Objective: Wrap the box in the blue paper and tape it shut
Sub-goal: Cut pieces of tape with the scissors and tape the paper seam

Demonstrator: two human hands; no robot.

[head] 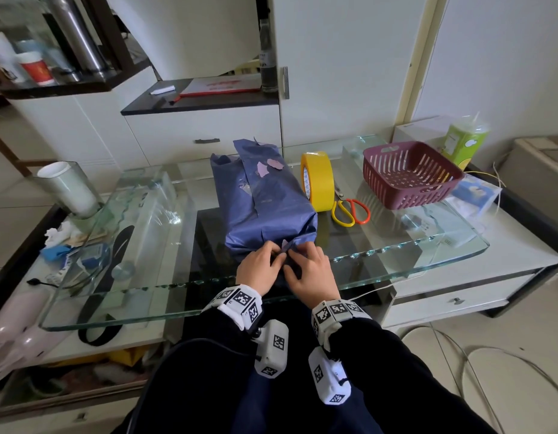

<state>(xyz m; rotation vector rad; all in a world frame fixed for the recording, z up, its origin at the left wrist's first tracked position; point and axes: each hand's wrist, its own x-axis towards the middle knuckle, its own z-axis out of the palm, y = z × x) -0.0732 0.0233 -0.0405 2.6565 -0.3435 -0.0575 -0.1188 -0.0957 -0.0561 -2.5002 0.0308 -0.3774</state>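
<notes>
The box (258,202) lies near the middle of the glass table (396,258), lengthwise from the near edge toward the far edge, with the blue paper (265,220) covering its top and its visible sides. The paper is creased, and pale pink patches show on the top face toward the far end.

Both of your hands meet at the near end of the box, close to the table's near edge. Your left hand (260,267) has its fingers curled and pinches a fold of the blue paper at that end. Your right hand (312,270), touching the left, pinches the same gathered paper from the other side, with a small point of paper standing up between the two. Each wrist carries a white band with black-and-white square markers (243,300).

A roll of yellow tape (318,180) stands on edge just beside the right side of the box. The scissors (349,211), with one yellow and one orange handle, lie near it toward the near edge. A dark red slotted basket (409,177) sits further toward the right edge. A green drink carton (465,142) stands behind it, by the far right corner. At the left edge a white cup (68,186) stands upright.
</notes>
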